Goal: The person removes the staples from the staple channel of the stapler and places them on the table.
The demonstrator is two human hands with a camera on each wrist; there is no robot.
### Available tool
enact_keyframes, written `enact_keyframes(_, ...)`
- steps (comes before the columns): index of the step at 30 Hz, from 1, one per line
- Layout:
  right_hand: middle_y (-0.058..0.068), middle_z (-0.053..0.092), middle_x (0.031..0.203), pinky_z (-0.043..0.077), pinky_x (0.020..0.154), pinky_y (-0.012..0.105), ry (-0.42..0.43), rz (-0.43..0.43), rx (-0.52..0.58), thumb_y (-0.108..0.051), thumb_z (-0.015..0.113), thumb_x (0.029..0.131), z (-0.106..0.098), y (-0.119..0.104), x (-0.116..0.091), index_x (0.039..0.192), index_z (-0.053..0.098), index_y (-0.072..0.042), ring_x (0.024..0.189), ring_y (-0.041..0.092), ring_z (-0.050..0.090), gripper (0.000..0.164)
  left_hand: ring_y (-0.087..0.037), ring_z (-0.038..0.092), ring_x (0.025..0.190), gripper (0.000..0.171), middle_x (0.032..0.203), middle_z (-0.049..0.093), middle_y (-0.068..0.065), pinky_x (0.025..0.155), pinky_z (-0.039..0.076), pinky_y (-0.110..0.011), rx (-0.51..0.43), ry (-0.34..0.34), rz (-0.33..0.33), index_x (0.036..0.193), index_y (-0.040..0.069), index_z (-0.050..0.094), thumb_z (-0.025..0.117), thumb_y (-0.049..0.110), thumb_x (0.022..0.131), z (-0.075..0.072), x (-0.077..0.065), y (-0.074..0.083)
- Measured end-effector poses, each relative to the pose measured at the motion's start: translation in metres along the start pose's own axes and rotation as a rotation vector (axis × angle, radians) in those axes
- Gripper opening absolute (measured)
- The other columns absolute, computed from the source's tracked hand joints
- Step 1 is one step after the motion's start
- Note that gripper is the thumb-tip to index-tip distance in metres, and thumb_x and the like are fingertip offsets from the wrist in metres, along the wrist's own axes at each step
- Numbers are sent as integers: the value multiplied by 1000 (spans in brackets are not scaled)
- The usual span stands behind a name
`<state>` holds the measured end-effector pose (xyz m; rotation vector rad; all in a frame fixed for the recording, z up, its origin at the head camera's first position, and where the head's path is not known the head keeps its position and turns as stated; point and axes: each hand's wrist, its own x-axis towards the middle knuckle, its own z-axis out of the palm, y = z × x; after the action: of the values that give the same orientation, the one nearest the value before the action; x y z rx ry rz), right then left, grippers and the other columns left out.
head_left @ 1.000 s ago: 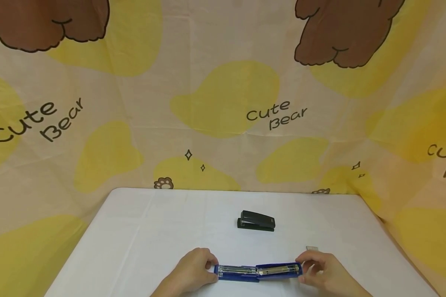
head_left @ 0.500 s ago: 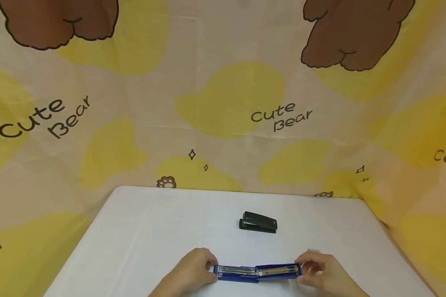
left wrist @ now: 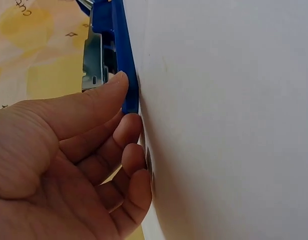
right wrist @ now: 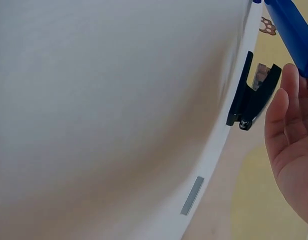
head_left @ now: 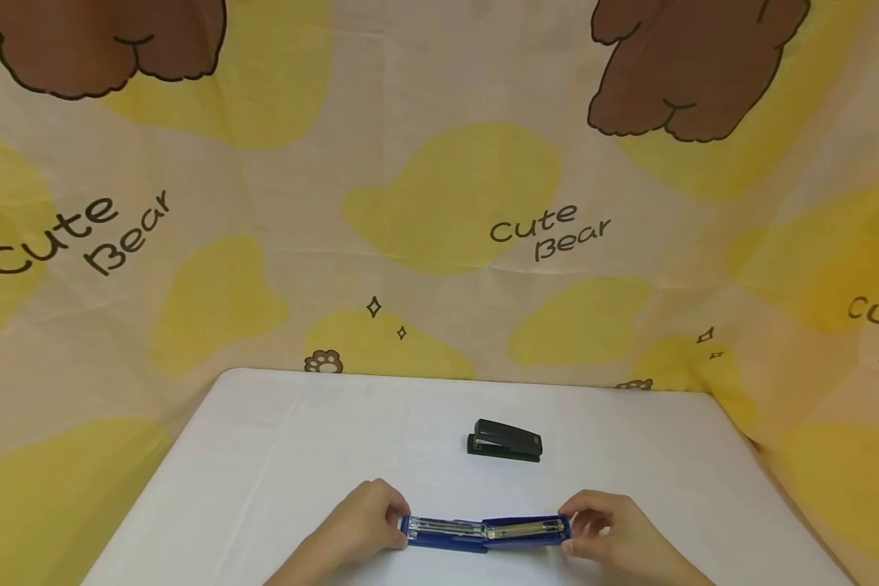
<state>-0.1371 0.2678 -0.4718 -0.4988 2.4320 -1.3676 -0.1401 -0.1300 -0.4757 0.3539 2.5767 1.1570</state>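
Note:
A blue stapler lies folded open nearly flat in the head view, its metal staple channel facing up. My left hand pinches its left end between thumb and fingers. The right end, slightly raised, is gripped by my right hand. In the left wrist view, the thumb presses the edge of the blue base, and the other fingers curl by the table surface. The right wrist view has the blue cover at its upper right corner, against my fingertips.
A black stapler stands on the white table beyond the blue one. A small grey strip, apparently staples, lies on the table in the right wrist view. A bear-patterned cloth hangs behind and beside the table.
Both hands and the blue stapler have shifted slightly left in the head view, which itself moved a little. The grey strip behind my right hand is now out of sight there.

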Motion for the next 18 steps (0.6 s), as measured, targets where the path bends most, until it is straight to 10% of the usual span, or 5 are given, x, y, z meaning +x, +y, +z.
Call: enact_keyframes(18,-9,71,89,51,66,25,42,-160,-91,-22,91,82,29,-16,38,104,77,-13,77,6,61,28,-16,51,65,30,68,57,-2,58,40,-26,-96,24,-66,102,-3,77,84,-9,73,-35,3,-28)
